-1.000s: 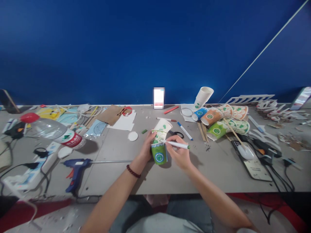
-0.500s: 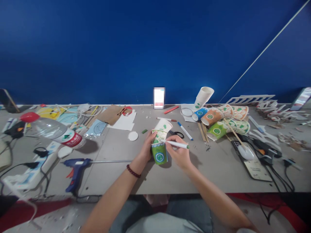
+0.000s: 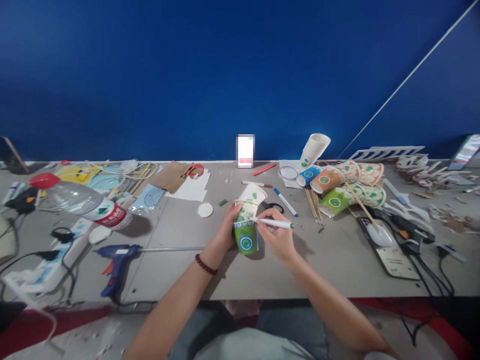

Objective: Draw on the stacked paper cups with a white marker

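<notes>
Near the front edge of the grey table (image 3: 180,280), in the middle of the view, a column of paper cups (image 3: 246,236) leans slightly, its green lowest cup bearing a blue-ringed round emblem and its paler upper part printed with green motifs. The left hand (image 3: 227,227), a dark beaded bracelet (image 3: 206,265) on its wrist, is wrapped around the column's left side, thumb over the near face. The right hand (image 3: 277,237) pinches a white marker (image 3: 275,223) with a green end between thumb and fingers; the marker's tip lies at the column's patterned wall, though whether it touches cannot be told. Just beyond the right hand are a blue-capped marker (image 3: 285,202) and a black looped object (image 3: 276,207), partly hidden. Behind the column lies a marker with a brownish-red cap (image 3: 257,185), and a white disc (image 3: 205,210) rests left of it, near a small green piece (image 3: 223,203). Farther left are a blue glue gun (image 3: 119,265) and a red-capped bottle (image 3: 84,200). To the right, blue, orange and green paper cups (image 3: 327,180) lie grouped beside thin wooden sticks (image 3: 312,204).
</notes>
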Motion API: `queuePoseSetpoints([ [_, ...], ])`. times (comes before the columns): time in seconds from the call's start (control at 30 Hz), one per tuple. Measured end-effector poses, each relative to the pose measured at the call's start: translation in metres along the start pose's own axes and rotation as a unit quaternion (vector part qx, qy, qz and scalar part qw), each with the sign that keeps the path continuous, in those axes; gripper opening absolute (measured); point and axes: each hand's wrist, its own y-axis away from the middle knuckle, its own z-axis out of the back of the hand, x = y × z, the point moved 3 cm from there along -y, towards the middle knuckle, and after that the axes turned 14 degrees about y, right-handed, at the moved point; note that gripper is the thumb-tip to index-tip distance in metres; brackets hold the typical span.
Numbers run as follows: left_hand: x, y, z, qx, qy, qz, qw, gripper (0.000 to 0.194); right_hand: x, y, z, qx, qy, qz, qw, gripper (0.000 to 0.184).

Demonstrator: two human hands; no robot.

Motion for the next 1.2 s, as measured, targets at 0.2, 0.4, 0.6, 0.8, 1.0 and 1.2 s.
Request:
queuePoseSetpoints([
  [0.2,0.0021,-0.0011,0.0004,0.002,0.014,0.012,1.0,0.028,0.002,-0.0016,0.0017,-0.006,-0.001,0.011,1.0,0.006],
  [0.4,0.002,-0.0003,-0.0011,-0.008,0.022,0.022,0.999,0.029,0.0015,-0.0015,0.0023,-0.019,-0.007,0.025,0.999,0.006],
  [0.6,0.0018,-0.0001,-0.0006,-0.005,0.034,0.028,0.999,0.028,-0.0031,-0.0005,0.0017,-0.043,-0.019,0.0,0.999,0.004],
  [0.8,0.0019,-0.0006,-0.0006,0.0,0.036,0.033,0.999,0.028,-0.0037,-0.0011,0.0003,-0.027,-0.004,0.002,1.0,0.005],
  [1.0,0.0029,-0.0018,0.0013,0.0,0.03,0.031,0.999,0.025,-0.0048,-0.0014,0.0,-0.024,0.004,-0.002,1.0,0.006],
  [1.2,0.0035,-0.0029,0.0024,0.003,0.03,0.034,0.999,0.025,0.0002,-0.0024,0.0014,-0.023,0.006,0.004,1.0,0.005],
])
